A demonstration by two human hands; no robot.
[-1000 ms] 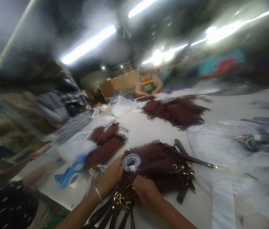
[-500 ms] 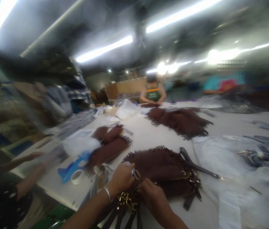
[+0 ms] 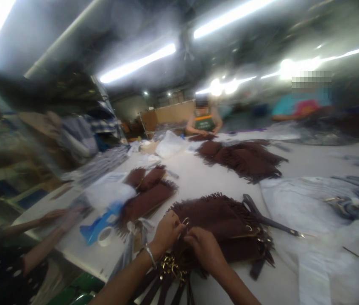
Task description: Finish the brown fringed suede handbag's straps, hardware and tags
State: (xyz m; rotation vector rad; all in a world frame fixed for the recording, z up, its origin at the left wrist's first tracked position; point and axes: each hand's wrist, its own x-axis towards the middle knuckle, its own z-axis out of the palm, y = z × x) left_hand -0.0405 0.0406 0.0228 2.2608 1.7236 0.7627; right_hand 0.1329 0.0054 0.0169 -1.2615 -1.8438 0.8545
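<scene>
A brown fringed suede bag (image 3: 220, 220) lies on the white table (image 3: 198, 178) in front of me. My left hand (image 3: 165, 234), with a metal bangle at the wrist, is closed on a small gold metal clasp (image 3: 185, 221) at the bag's near edge. My right hand (image 3: 206, 250) rests closed on the bag just right of it; what its fingers pinch is hidden. Gold rings and brown straps (image 3: 169, 273) bunch below both hands. A dark strap with a gold tip (image 3: 270, 218) lies across the bag's right side.
More brown fringed bags lie at mid-left (image 3: 146, 190) and further back (image 3: 246, 159). A blue tape dispenser (image 3: 98, 226) with a tape roll sits at left. White plastic wrapping (image 3: 309, 212) covers the right. Another person's arms (image 3: 44, 228) reach in at left; other workers stand at the far end.
The white bundle seen on the bag a second ago is gone from view. My left hand has moved up onto the gold clasp, and my right hand has closed in beside it.
</scene>
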